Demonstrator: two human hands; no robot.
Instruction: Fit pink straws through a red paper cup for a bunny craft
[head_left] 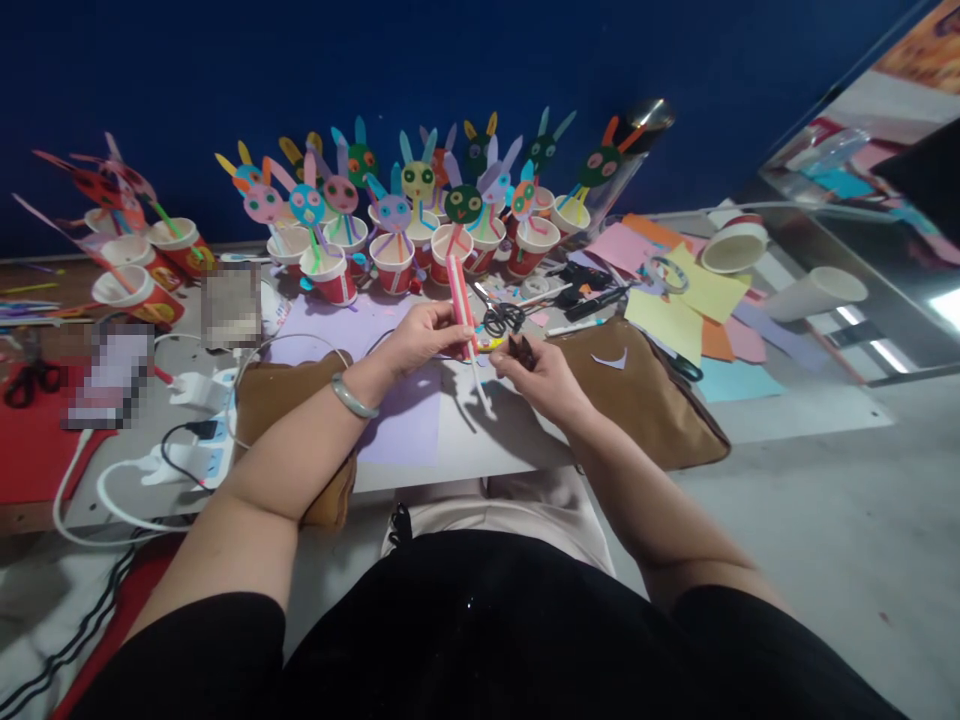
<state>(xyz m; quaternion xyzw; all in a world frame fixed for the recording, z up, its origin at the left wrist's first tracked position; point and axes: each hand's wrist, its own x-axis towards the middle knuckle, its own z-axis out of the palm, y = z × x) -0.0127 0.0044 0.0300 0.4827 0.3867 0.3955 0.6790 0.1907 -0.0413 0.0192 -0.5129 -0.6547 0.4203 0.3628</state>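
My left hand (431, 335), a bracelet on its wrist, is closed around a long pink-and-red strip (460, 290). Whether this is folded paper or straws side by side is unclear. A thin white piece (481, 382) hangs below those fingers, over the pale table. Close by on the right, my right hand (536, 375) has its fingers closed on a small dark brown object (521, 350), whose kind I cannot make out. Just beyond the hands lie black-handled scissors (501, 318) and a yellow roundish item (491, 341), partly hidden.
Red paper cups (394, 270) with paper rabbit heads stand along the back. Coloured paper sheets (664, 320) and a tape roll (667, 274) lie at right. Brown cushions (652, 400) flank the work spot. A power strip (214, 440) with cables and a phone (112, 375) are at left.
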